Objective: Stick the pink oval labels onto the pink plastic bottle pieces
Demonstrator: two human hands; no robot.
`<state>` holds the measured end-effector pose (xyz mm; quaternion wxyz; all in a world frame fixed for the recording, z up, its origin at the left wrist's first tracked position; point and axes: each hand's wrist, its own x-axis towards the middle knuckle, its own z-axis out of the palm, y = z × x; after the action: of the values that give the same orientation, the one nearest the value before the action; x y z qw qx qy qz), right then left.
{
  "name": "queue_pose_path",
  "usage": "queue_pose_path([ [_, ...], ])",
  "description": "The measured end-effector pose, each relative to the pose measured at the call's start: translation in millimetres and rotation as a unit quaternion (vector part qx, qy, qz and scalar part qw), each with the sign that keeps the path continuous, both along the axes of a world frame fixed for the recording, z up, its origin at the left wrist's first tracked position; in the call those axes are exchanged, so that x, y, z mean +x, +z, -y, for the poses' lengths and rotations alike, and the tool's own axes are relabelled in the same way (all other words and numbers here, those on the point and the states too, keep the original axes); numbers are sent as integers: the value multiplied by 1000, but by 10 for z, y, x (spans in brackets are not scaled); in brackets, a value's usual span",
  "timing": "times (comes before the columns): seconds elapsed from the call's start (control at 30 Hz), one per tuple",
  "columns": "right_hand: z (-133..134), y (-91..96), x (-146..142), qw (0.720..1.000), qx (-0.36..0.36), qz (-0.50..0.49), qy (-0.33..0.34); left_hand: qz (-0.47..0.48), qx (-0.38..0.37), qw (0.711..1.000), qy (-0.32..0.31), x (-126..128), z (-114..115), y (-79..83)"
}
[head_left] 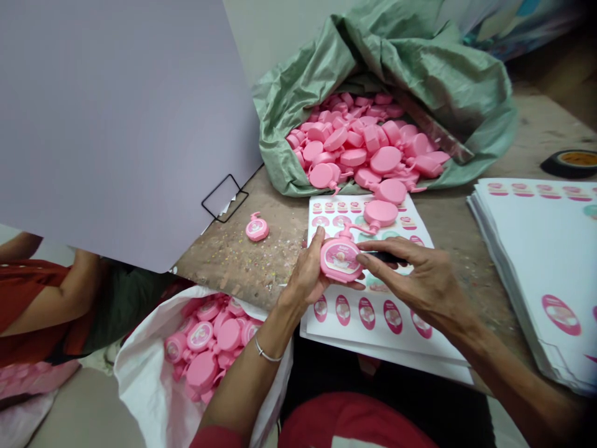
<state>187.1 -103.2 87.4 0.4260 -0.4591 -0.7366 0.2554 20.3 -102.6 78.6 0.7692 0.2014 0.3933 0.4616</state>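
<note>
My left hand [310, 270] is closed around a small pink bottle [340, 260] with an oval label on its face, held above a white sticker sheet [373, 311]. My right hand [415, 277] presses its fingertips on the bottle's label edge, with a thin dark object under its fingers. Another unlabelled pink bottle [380, 214] lies on the sheet just behind. A labelled pink bottle [257, 228] lies alone on the worn table [242, 255] to the left.
A green sack [420, 68] full of plain pink bottles lies open at the back. A white sack [153, 373] with labelled bottles stands at the lower left. A stack of sticker sheets [536, 267] and a tape roll [571, 163] are at the right. Another person's arm [51, 305] is at the left.
</note>
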Motion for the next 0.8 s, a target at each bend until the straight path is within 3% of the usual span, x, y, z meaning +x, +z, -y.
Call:
queue_pose_path([
  [0.27,1,5,-19,999,34,18,-9,11,8,1000,2,10,3,24],
  [0.4,-34,-33,16,996,70,49,-18,13,71,997,-27,-40,51,52],
  [0.57,-63,-44,46,965,134,185,-128,-37,122,991,-39,-72,164,82],
  [0.63,-70,-96,4,970,112,166,-139,-49,119,991,-47,-40,219,85],
  [0.73,-159,-276,-24,991,41,108,-74,-90,119,988,-45,-34,303,50],
  [0.8,-296,-404,57,988,0,116,-100,-102,100,989,-27,-132,324,-23],
])
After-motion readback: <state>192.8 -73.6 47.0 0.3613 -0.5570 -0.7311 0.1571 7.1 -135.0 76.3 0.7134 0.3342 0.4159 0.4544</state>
